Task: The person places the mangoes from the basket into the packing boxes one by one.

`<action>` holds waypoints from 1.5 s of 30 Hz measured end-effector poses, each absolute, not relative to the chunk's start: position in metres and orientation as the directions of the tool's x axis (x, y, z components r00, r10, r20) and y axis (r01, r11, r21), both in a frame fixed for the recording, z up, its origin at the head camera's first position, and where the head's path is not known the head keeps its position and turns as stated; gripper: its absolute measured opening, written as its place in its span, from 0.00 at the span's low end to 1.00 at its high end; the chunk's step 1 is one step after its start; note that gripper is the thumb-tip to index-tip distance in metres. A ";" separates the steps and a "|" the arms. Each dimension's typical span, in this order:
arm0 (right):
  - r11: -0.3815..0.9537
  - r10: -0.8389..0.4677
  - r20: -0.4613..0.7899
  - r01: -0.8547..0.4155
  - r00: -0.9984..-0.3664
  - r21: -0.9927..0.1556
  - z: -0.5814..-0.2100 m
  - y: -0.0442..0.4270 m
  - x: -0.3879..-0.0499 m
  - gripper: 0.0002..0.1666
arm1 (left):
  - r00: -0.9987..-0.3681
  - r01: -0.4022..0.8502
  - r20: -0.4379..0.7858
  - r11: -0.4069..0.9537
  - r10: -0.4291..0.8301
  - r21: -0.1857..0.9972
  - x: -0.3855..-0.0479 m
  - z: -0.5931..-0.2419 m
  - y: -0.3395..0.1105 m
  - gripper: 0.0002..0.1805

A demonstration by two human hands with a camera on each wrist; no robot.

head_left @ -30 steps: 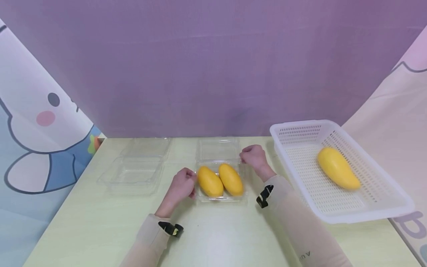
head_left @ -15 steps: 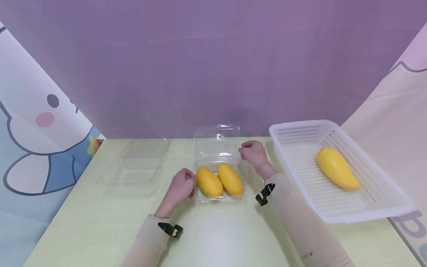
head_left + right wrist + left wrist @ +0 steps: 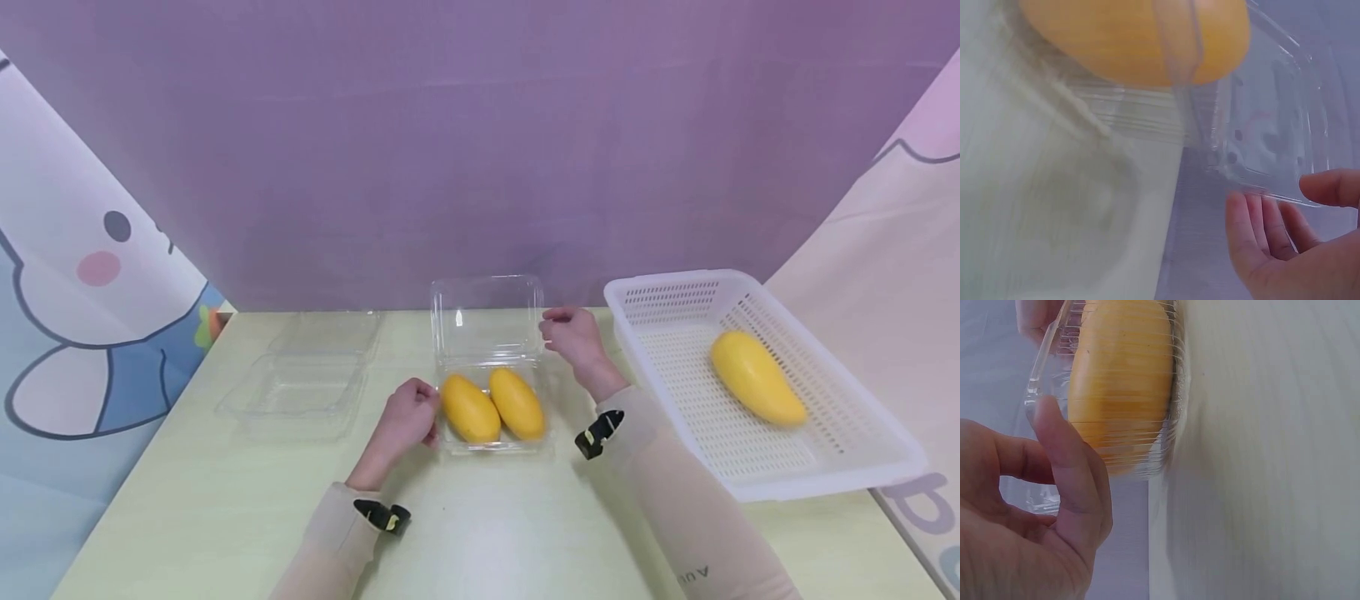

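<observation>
Two yellow mangoes (image 3: 470, 408) (image 3: 517, 404) lie side by side in the base of a clear plastic clamshell container (image 3: 498, 447). Its lid (image 3: 487, 317) stands raised at the back, tilted up from the hinge. My left hand (image 3: 408, 417) pinches the base's left rim; in the left wrist view a fingertip presses on that rim beside a mango (image 3: 1122, 381). At the lid's right edge is my right hand (image 3: 577, 346). In the right wrist view its thumb (image 3: 1332, 186) and bent fingers hold the lid's edge between them.
At the right stands a white perforated basket (image 3: 817, 483) with one mango (image 3: 757, 379) in it. Another clear clamshell container (image 3: 296, 392) lies open at the left. A purple wall (image 3: 480, 167) closes off the table's (image 3: 480, 533) back edge.
The lid has swung up from lying back on the table to a steep tilt. My right hand has risen slightly with it. The left hand and the mangoes stay put.
</observation>
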State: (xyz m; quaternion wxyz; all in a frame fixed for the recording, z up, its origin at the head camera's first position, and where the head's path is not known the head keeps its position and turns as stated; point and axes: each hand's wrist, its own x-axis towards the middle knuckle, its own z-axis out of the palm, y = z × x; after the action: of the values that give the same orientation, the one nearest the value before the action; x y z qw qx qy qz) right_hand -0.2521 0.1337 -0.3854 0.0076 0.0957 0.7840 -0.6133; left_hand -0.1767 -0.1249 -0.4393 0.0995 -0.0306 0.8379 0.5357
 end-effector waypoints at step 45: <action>0.137 0.125 -0.134 0.151 -0.983 -0.979 -0.342 0.143 -0.210 0.23 | -0.975 -0.178 -0.216 0.383 0.059 0.907 -0.177 -0.439 -0.126 0.13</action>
State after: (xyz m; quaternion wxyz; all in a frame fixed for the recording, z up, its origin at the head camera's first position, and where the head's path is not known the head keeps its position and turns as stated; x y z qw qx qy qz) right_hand -0.2097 0.1429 -0.3415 0.0099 0.0916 0.7540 -0.6503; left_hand -0.1770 -0.1264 -0.4395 0.1065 -0.0361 0.8247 0.5543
